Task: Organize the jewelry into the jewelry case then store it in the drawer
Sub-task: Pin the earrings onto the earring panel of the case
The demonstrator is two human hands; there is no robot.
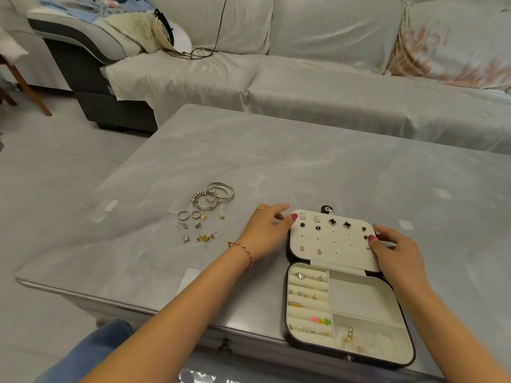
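A dark jewelry case (359,294) with a cream lining lies open on the grey table's near right side. Its ring rolls and lower right compartment hold small pieces. The lid panel (331,244) lies back, with several stud earrings pinned on it. My left hand (265,228) pinches the lid's upper left corner, thumb on top. My right hand (395,250) grips the lid's right edge. Loose on the table to the left lie silver bangles (218,196), rings (189,215) and small gold and silver earrings (200,236).
The table (304,161) has a drawer with a dark knob (225,348) under its near edge. A covered sofa (331,87) runs along the far side, with a cable and cloths on its left end. My knee in jeans (91,352) is at the lower left.
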